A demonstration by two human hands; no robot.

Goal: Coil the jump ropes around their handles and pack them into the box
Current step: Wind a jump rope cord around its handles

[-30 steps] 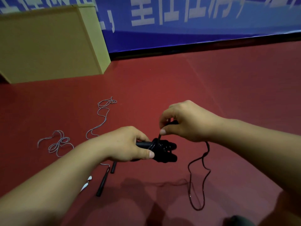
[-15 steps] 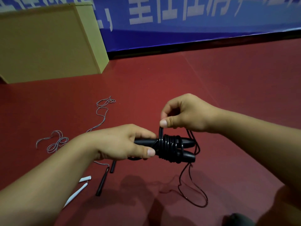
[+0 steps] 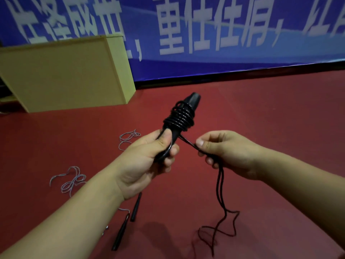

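Note:
My left hand (image 3: 149, 157) grips the lower end of a pair of black jump rope handles (image 3: 188, 104), which point up and away, with several turns of black rope (image 3: 180, 118) coiled around them. My right hand (image 3: 225, 152) pinches the doubled loose rope just beside the handles. The rest of that black rope (image 3: 220, 217) hangs down to a loose loop on the floor. A second rope, grey (image 3: 71, 181), lies uncoiled at the left, with its two black handles (image 3: 128, 215) near my left forearm. The tan cardboard box (image 3: 65, 73) stands at the back left.
The floor (image 3: 261, 118) is a red mat. A blue banner (image 3: 205, 34) with white characters runs along the back wall behind the box. A small white piece (image 3: 106, 228) peeks out beside my left forearm.
The handles swung from lying sideways to pointing up and away. My right hand dropped from above the coil to the right of it, pulling the loose rope out taut.

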